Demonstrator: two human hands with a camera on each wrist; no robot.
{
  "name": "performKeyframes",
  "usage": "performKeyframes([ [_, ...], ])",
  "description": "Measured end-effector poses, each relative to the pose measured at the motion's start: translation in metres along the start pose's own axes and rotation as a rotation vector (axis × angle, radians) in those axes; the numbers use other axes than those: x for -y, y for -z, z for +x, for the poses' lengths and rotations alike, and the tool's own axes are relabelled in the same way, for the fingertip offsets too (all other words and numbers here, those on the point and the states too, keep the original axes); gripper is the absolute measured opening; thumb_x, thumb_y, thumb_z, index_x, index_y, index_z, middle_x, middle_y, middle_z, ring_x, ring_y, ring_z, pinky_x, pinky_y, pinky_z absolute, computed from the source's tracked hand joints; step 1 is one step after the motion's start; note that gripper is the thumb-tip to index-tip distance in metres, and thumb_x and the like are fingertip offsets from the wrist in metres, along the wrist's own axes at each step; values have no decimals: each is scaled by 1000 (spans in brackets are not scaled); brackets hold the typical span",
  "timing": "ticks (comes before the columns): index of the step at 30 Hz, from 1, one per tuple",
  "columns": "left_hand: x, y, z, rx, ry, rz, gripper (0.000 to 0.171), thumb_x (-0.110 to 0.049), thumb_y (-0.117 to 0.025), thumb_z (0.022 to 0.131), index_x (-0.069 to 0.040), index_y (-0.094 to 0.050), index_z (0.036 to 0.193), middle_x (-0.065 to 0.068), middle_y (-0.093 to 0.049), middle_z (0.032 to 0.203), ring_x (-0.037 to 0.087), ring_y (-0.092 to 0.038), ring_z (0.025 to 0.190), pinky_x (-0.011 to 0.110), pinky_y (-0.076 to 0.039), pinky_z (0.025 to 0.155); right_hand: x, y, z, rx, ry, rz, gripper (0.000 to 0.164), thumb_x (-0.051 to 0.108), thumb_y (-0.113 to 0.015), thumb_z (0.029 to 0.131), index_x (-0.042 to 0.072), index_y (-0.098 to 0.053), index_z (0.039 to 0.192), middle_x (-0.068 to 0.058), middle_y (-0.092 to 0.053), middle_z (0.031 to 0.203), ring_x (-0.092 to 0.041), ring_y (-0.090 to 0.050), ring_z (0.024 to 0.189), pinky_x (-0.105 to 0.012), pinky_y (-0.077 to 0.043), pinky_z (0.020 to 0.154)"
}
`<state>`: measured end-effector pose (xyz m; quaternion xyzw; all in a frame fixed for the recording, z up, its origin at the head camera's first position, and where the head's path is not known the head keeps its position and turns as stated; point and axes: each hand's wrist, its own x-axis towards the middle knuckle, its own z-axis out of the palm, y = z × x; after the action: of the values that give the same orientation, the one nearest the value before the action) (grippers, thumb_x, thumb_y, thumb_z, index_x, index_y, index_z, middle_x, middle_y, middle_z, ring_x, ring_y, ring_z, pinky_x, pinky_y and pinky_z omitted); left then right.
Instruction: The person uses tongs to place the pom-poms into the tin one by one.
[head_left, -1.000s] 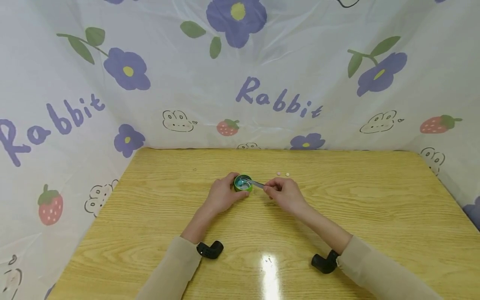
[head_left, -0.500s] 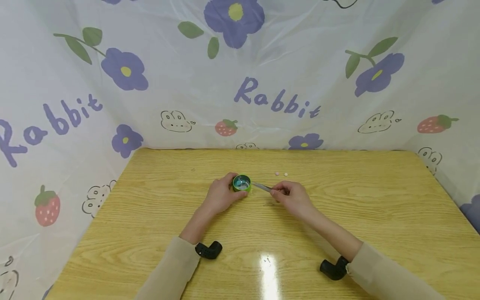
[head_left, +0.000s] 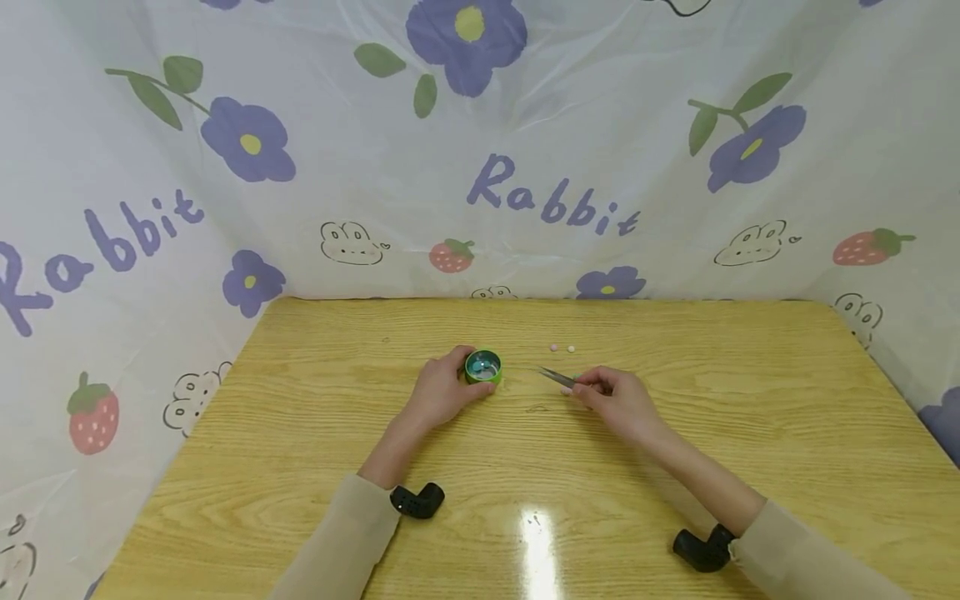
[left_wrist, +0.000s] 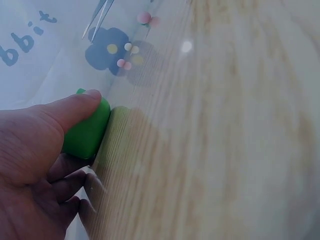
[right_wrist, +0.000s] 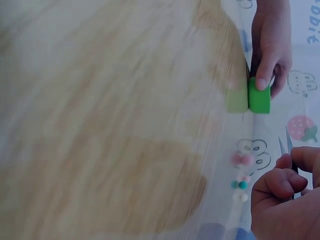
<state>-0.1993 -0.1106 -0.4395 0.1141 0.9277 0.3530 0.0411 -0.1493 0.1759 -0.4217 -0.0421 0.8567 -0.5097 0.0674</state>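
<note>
My left hand (head_left: pixel 442 387) holds a small round green container (head_left: pixel 483 367) upright on the table, thumb against its near side. Its inside looks teal, with something pale blue at the bottom. To the right, my right hand (head_left: pixel 618 402) pinches a pair of metal tweezers (head_left: pixel 555 377), whose tips point left toward the container. Those tips stand apart with nothing between them in the right wrist view. Under the right hand lie small round beads: a pink bead (right_wrist: pixel 246 159), a teal bead (right_wrist: pixel 243 185) and a white bead (right_wrist: pixel 244 197).
Farther back on the wooden table (head_left: pixel 360 333) lie a pale pink bead (head_left: pixel 554 347) and a white bead (head_left: pixel 572 349), side by side. A printed white cloth (head_left: pixel 645 150) hangs behind the table's far edge. Black wrist devices (head_left: pixel 420 501) sit at both sleeves.
The tweezers have come out of the green container and moved right with my right hand, which now hovers near the pink bead. My left hand and the container have stayed in place.
</note>
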Motion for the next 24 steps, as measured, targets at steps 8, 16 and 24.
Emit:
performKeyframes([
  [8,2,-1,1,4,9,10,65,-35,-84,88,-5,-58,140,15,-69,122,37,-62,112,50,-48,98,-11,20,-9,-15,-28,-1,26,18,-65,103,-4,-69,115,-11,-62,83,-19,-52,72,-26,-42,58],
  [16,1,-1,1,1,4,-1,64,-34,-84,87,-6,-59,139,14,-69,120,36,-63,110,49,-49,96,-18,35,-14,-69,-86,-1,27,20,-64,103,-5,-69,113,-9,-61,82,-17,-48,67,-26,-41,55],
  [24,1,-1,0,-6,-7,-6,63,-33,-85,87,-5,-59,138,15,-70,118,34,-65,108,48,-51,94,-26,40,-20,-10,-108,-62,25,19,-63,103,-4,-69,111,-9,-66,86,-18,-51,70,-27,-43,58],
])
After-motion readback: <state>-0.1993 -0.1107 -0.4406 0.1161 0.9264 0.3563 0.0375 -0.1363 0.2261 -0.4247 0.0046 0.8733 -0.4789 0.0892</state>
